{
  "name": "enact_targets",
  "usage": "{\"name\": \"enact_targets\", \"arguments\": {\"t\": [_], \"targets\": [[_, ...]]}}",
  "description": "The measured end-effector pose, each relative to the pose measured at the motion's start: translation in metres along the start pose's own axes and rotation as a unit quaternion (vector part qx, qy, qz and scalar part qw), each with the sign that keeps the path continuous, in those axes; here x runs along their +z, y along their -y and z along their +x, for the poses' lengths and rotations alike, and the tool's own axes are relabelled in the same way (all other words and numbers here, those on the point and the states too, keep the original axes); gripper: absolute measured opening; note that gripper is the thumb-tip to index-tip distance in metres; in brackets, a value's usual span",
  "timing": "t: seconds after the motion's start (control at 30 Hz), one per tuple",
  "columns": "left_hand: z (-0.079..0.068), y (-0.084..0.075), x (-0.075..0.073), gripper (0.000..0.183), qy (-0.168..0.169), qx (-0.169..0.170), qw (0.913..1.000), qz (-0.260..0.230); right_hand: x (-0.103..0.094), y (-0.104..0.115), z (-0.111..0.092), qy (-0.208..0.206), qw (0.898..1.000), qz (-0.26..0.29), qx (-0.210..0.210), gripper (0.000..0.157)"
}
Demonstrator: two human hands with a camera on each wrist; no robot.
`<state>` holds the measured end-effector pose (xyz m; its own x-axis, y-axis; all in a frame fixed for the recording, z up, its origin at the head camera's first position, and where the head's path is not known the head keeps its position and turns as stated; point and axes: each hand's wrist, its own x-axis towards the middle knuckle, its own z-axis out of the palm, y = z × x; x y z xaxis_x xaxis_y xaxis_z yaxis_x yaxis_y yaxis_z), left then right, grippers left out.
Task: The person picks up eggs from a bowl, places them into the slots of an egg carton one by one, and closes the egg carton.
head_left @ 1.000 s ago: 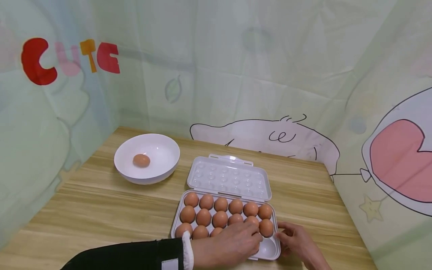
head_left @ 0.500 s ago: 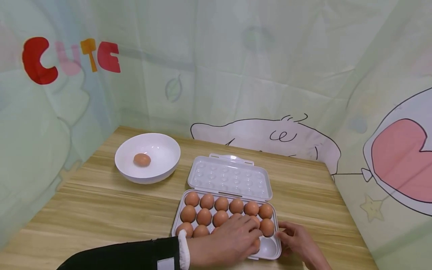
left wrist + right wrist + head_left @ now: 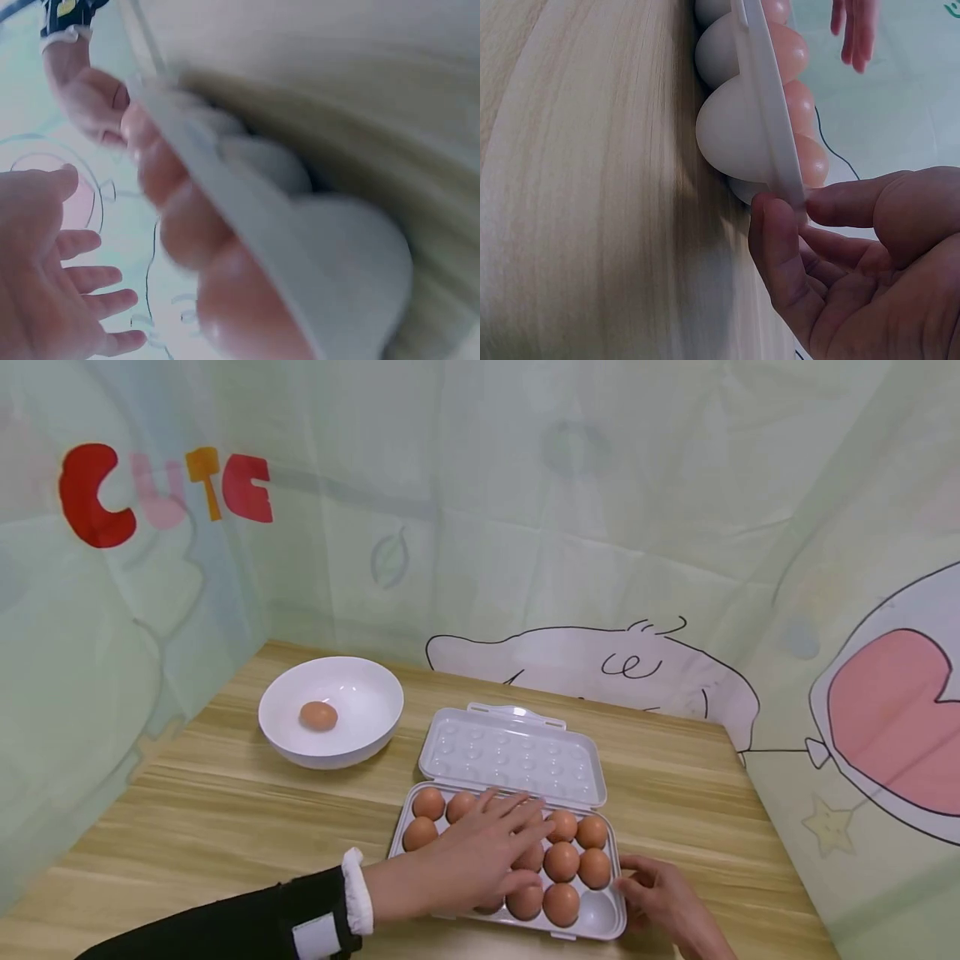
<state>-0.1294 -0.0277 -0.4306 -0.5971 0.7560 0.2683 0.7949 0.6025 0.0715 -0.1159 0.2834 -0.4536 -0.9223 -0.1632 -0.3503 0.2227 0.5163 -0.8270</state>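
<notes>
A white plastic egg box (image 3: 597,910) lies with its lid folded back, filled with brown eggs (image 3: 562,862) except for one bare cup at the front right corner. Over the left and middle eggs, my left hand (image 3: 480,856) hovers with fingers spread and holds nothing; in the left wrist view this hand (image 3: 45,277) is apart from the eggs. My right hand (image 3: 663,893) grips the box's right end. In the right wrist view the right hand (image 3: 877,262) pinches the rim between thumb and fingers. Several eggs are hidden beneath the left hand.
A white bowl (image 3: 375,727) with a single brown egg (image 3: 318,716) inside stands at the back left of the wooden table (image 3: 322,810). The dimpled lid (image 3: 517,756) lies behind the eggs. Printed cloth walls (image 3: 487,527) enclose the table's back and sides.
My left hand has let go of an egg in the front row and risen to the left, its fingers straightening out. The right hand has kept its place on the box.
</notes>
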Motion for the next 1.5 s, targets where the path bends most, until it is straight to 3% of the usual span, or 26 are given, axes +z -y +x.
{"name": "enact_targets", "arguments": {"t": [0.23, 0.63, 0.87, 1.13, 1.5], "targets": [[-0.016, 0.028, -0.023, 0.059, 0.017, -0.062, 0.9979, -0.007, 0.001, -0.001, 0.002, 0.005, 1.0, -0.003, 0.004, 0.043], [-0.055, 0.099, -0.055, 0.062, -0.045, -0.133, 0.9887, 0.053, 0.001, -0.001, 0.004, 0.003, 1.0, -0.02, 0.0, 0.042], [-0.08, 0.141, -0.072, 0.061, -0.058, -0.196, 0.9781, 0.041, 0.001, 0.001, 0.006, -0.006, 0.999, -0.032, 0.019, 0.041], [-0.103, 0.185, -0.075, 0.06, -0.031, -0.239, 0.9692, 0.052, 0.001, 0.002, 0.006, 0.001, 0.999, -0.045, 0.011, 0.04], [-0.111, 0.229, -0.069, 0.064, 0.008, -0.269, 0.9629, 0.022, -0.006, -0.003, 0.003, 0.032, 0.999, -0.04, -0.016, 0.043]]}}
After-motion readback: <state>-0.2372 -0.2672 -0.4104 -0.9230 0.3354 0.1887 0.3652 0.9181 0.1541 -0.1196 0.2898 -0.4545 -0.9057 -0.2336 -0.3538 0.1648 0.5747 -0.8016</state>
